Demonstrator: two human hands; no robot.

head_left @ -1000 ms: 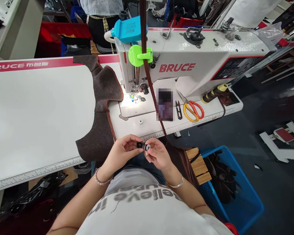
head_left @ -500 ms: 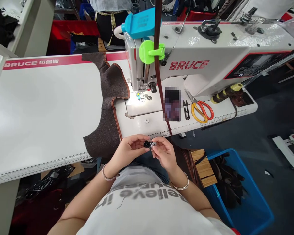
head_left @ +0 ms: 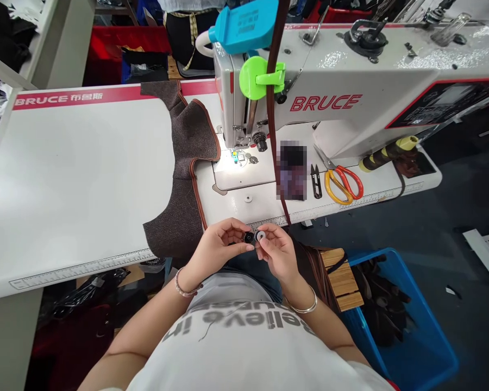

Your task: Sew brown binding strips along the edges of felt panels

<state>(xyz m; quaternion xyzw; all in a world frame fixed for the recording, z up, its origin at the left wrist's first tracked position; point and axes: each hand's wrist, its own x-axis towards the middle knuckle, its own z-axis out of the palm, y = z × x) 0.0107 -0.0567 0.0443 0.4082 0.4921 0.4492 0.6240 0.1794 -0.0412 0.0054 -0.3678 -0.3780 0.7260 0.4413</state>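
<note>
In front of my waist, at the table's near edge, both hands meet fingertip to fingertip. Thumb and fingers of my left hand (head_left: 225, 241) pinch a small dark bobbin case (head_left: 249, 238) with a round opening facing up. My right hand (head_left: 277, 251) pinches a small pale metal bobbin (head_left: 260, 235), close beside the case; whether the two touch I cannot tell. Beyond my hands, a white disc (head_left: 248, 199) with a centre hole lies on the table. Brown fabric with reddish-brown piped edges (head_left: 187, 146) lies to the left, reaching toward the needle area of the sewing machine (head_left: 330, 81).
Thread snips (head_left: 316, 182) and orange-and-red-handled scissors (head_left: 344, 182) lie right of a blurred-out item (head_left: 292, 171). A brown strip (head_left: 272, 119) hangs down past the machine head. A thread cone (head_left: 389, 153) rests at the right end. On the floor, a blue bin (head_left: 427, 320) holds dark pieces.
The view has shifted a little, so the table and machine appear slightly farther right. My right hand has raised the bobbin slightly relative to the bobbin case. Both hands keep their pinch.
</note>
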